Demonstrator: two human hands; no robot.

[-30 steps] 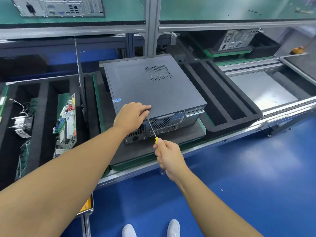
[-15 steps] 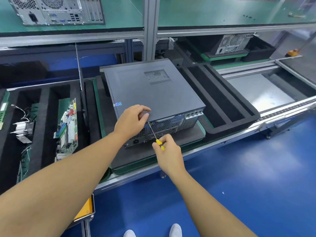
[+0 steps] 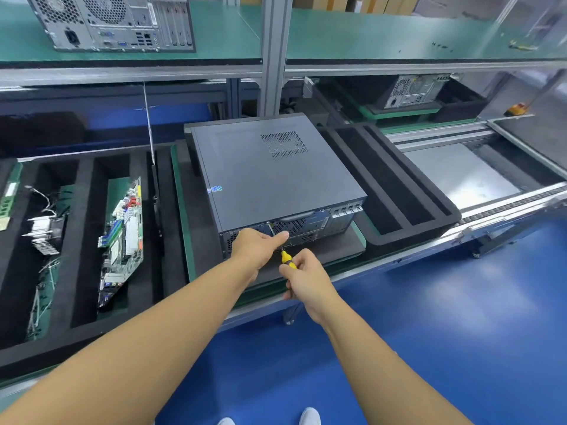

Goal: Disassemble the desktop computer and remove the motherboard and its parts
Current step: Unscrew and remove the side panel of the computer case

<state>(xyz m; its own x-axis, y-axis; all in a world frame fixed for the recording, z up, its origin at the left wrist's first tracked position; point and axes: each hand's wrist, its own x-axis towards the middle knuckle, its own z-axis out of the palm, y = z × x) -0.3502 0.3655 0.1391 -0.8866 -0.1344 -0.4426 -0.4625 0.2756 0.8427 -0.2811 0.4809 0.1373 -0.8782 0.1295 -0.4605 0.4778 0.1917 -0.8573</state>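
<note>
A dark grey desktop computer (image 3: 270,173) lies flat on a black mat on a green pallet (image 3: 181,185), its rear panel facing me. My right hand (image 3: 306,280) grips the yellow handle of a screwdriver (image 3: 287,259). The tip of its thin shaft is at the upper edge of the rear panel, left of the fan grille. My left hand (image 3: 256,245) is against the rear panel, fingers curled at the shaft and thumb lying across it. The screw itself is too small to make out.
A black foam tray on the left holds a motherboard (image 3: 122,237), a heatsink with wires (image 3: 46,231) and a memory stick (image 3: 7,194). Another slotted foam tray (image 3: 399,191) lies to the right, then the conveyor plate (image 3: 460,173). Other computers stand on the upper shelf (image 3: 110,23) and behind (image 3: 414,90).
My left hand slid off the case's top edge down onto the rear panel beside the shaft. My right hand moved closer to the case with the screwdriver.
</note>
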